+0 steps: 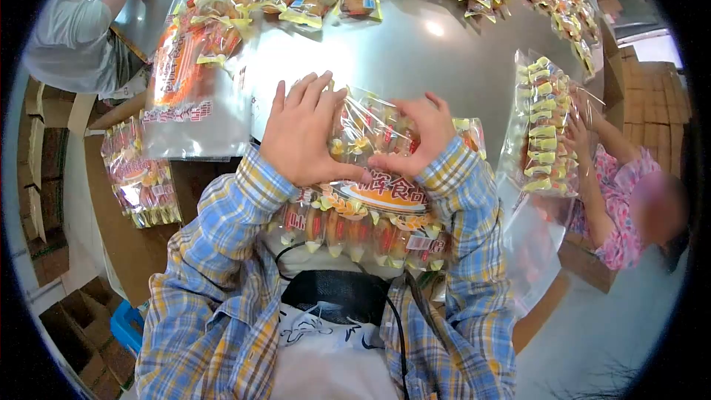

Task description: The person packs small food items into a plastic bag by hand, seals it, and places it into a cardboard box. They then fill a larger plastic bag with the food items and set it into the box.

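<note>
A large clear bag (pixel 385 196) with orange and red printing lies at the table's near edge, filled with rows of small wrapped food packs. My left hand (pixel 302 133) rests on the bag's left upper side, fingers spread and pointing away from me. On the upper right side of the same bag lies my right hand (pixel 424 133), its thumb and fingers apart in a curve. Both thumbs point toward each other over the bag's middle. Crinkled, shiny plastic shows between the hands.
Many small wrapped packs (pixel 355 1) are heaped along the table's (pixel 459 52) far side. Flat printed bags (pixel 196 130) lie at left, a filled bag (pixel 141 178) below them. At right a co-worker (pixel 615 178) touches another filled bag (pixel 546 130). Another person (pixel 81 37) stands upper left.
</note>
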`<state>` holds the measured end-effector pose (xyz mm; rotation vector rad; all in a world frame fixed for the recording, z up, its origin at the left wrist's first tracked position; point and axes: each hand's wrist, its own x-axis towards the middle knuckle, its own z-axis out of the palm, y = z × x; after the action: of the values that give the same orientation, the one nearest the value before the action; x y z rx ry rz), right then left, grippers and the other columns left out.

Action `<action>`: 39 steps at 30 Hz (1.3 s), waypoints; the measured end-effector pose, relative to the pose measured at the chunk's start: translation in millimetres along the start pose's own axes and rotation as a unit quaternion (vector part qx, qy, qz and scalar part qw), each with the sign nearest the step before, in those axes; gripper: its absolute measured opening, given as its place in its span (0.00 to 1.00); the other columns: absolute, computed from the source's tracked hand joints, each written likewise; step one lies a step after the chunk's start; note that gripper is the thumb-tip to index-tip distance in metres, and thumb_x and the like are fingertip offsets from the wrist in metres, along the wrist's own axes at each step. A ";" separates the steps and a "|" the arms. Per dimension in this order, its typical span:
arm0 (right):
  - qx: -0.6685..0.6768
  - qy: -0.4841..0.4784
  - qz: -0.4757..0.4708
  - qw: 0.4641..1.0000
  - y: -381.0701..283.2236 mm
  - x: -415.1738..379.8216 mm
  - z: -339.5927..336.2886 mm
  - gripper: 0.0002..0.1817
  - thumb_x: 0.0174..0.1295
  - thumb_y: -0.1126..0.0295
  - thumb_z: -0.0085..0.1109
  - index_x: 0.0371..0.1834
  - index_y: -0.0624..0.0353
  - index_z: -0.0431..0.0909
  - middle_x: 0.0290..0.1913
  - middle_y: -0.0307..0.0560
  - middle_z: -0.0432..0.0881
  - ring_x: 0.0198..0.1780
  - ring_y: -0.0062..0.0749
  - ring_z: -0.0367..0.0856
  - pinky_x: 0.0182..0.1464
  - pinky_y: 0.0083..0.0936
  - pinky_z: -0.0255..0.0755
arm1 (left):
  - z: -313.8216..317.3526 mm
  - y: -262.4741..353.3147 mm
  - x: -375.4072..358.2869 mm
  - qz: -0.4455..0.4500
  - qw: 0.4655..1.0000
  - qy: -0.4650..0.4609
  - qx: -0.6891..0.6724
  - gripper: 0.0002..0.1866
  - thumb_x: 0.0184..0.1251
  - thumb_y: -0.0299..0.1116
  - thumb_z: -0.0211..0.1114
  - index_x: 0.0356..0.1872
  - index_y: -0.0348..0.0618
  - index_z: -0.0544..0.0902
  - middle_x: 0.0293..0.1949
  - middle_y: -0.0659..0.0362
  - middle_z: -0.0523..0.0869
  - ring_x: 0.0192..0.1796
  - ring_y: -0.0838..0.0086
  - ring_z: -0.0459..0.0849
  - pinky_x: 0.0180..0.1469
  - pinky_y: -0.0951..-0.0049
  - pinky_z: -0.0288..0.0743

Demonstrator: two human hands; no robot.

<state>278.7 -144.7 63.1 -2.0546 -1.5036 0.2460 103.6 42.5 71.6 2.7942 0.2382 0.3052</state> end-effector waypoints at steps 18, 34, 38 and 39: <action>-0.045 -0.015 0.006 0.999 -7.3 -5.5 -3.2 0.47 0.37 0.38 0.80 0.58 0.57 0.81 0.47 0.47 0.85 0.54 0.44 0.83 0.74 0.66 0.53 | 0.3 -2.7 47.9 0.156 0.975 -0.080 -0.134 0.50 0.37 0.59 0.86 0.63 0.45 0.79 0.43 0.58 0.86 0.53 0.61 0.84 0.63 0.56 0.69; -0.200 0.032 0.025 0.979 -18.4 -16.7 -10.5 0.60 0.52 0.30 0.70 0.77 0.68 0.65 0.74 0.60 0.71 0.75 0.57 0.68 0.80 0.70 0.41 | -10.4 -7.8 47.8 0.227 0.971 -0.054 -0.057 0.56 0.49 0.63 0.80 0.74 0.36 0.71 0.64 0.45 0.80 0.66 0.53 0.78 0.72 0.50 0.64; -0.010 0.279 0.270 0.922 7.1 -80.3 -32.0 0.52 0.61 0.43 0.73 0.77 0.71 0.64 0.76 0.66 0.68 0.76 0.55 0.68 0.79 0.50 0.58 | -18.3 -37.6 7.6 0.025 0.987 0.102 -0.124 0.48 0.57 0.52 0.79 0.74 0.33 0.70 0.67 0.41 0.76 0.69 0.50 0.75 0.73 0.51 0.65; 0.037 0.263 0.299 0.917 22.2 -106.0 -20.6 0.50 0.61 0.47 0.75 0.77 0.71 0.64 0.75 0.66 0.69 0.75 0.54 0.70 0.78 0.46 0.60 | -16.6 -42.5 -7.9 -0.066 0.981 0.111 -0.142 0.47 0.59 0.48 0.79 0.74 0.32 0.69 0.68 0.41 0.75 0.69 0.49 0.75 0.72 0.52 0.66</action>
<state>269.4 -253.5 48.5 -2.2301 -0.5208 -0.0277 86.6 85.5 71.5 2.4494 0.3979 0.5715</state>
